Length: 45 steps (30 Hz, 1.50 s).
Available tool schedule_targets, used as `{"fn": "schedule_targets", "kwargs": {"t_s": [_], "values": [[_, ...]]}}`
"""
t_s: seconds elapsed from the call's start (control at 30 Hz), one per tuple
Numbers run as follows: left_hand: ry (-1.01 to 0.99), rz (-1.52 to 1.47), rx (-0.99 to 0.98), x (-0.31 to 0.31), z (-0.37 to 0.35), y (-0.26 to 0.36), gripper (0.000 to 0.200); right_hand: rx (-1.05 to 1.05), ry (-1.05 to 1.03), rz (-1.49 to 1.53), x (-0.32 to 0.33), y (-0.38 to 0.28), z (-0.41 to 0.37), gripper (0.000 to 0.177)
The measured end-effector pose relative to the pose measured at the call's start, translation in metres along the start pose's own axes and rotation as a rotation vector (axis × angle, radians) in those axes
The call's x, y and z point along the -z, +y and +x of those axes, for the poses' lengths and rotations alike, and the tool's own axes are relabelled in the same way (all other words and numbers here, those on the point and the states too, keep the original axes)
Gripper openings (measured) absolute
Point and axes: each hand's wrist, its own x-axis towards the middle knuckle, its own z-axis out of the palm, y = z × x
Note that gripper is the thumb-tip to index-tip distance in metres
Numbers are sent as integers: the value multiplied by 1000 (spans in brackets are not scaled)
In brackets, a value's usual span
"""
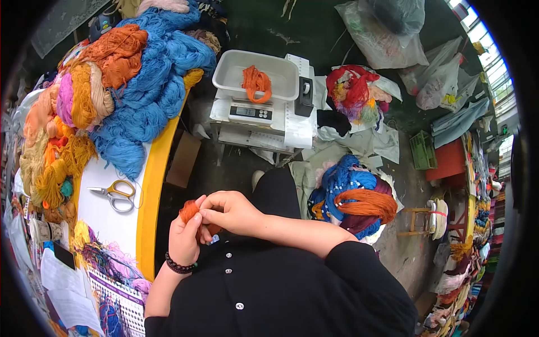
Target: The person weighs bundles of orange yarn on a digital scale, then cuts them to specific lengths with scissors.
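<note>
Close to my body, my left hand [184, 231] is closed around a small bundle of orange yarn [189, 210]. My right hand [229, 212] meets it there, thumb and fingers pinched at the bundle's edge; whether they grip the yarn itself or a loose strand is too small to see. Part of the bundle is hidden behind my fingers. Ahead, a looped orange skein [256, 84] lies in a white plastic tray [224, 63] on a digital scale [251, 112]. Scissors [119, 194] with one yellow and one grey handle rest on the white table to my left.
Blue yarn [147, 84] and other coloured skeins pile high on the yellow-edged table [150, 213]. A small label printer [305, 92] stands beside the tray. Right of my leg, a sack holds blue and orange skeins [365, 206]. A phone [64, 255] and papers lie at lower left.
</note>
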Motion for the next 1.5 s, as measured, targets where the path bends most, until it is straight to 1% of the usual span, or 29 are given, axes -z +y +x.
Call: {"fn": "schedule_targets", "kwargs": {"t_s": [0.03,0.1,0.17,0.2,0.23,0.27,0.33,0.37,0.43,0.5,0.53,0.57,0.63,0.67,0.73,0.77,0.8,0.83,0.87,0.93,0.97,1.03,1.07,1.13,1.23,1.27,1.4,1.47,1.5], "values": [[4,-1,-1,0,0,0,39,-1,-4,1,0,0,0,14],[18,-7,-6,-1,1,-1,37,-100,1,17,2,-1,0,18],[46,-26,-3,1,2,-1,36,85,-17,-523,27,2,14,22],[70,-43,1,3,2,-1,35,286,138,-668,42,9,29,24],[94,-66,2,6,3,-3,34,301,220,-881,63,-9,47,23],[103,-71,-5,8,3,-4,34,357,375,-1074,90,-11,64,24],[104,-112,11,12,2,-6,33,392,730,-1397,142,-4,96,43],[99,-129,27,13,2,-6,33,278,810,-1517,163,-3,109,44],[109,-159,43,16,3,-8,30,294,783,-1649,195,-6,123,37],[133,-178,33,19,4,-8,30,372,725,-1766,214,0,133,28],[138,-194,37,20,4,-7,29,452,739,-1786,217,2,137,19],[155,-201,36,22,4,-6,28,467,729,-1785,220,4,141,19],[164,-221,24,27,4,-5,29,386,657,-1609,202,-11,135,15],[166,-239,24,29,4,-6,30,189,594,-1485,190,-26,131,12],[141,-340,23,38,6,-7,31,205,431,-334,144,-62,105,13],[199,-397,63,30,6,3,32,249,346,-268,111,-87,81,14],[64,-487,61,32,7,4,32,294,261,-203,79,-109,55,15],[-72,-577,61,36,7,5,32,285,140,-92,56,-119,31,15],[-239,-579,41,39,10,4,34,278,69,-92,32,-128,9,12],[-362,-444,-11,32,8,6,34,239,-62,-27,0,-128,-18,12],[-333,-316,-70,23,8,7,36,242,-133,24,-9,-119,-20,13],[-213,-306,-157,-3,-1,24,39,-11,-73,99,-21,-104,-18,13],[-238,-363,-161,-4,-4,28,39,-81,-31,162,-22,-86,-12,17],[-64,-339,-205,-6,-8,23,38,-123,-11,187,-20,-65,-6,20],[-7,-220,-222,-8,-11,26,31,-127,-14,245,-21,-49,-7,21],[26,-242,-219,-10,-13,27,27,-122,-14,266,-21,-47,-7,22],[76,-206,-193,-8,-17,24,25,-141,0,237,-23,-39,-11,22],[101,-181,-191,-6,-17,22,20,-146,12,28,-23,-41,-13,21],[103,-180,-190,-6,-16,20,20,-147,12,30,-22,-40,-14,21]]}}
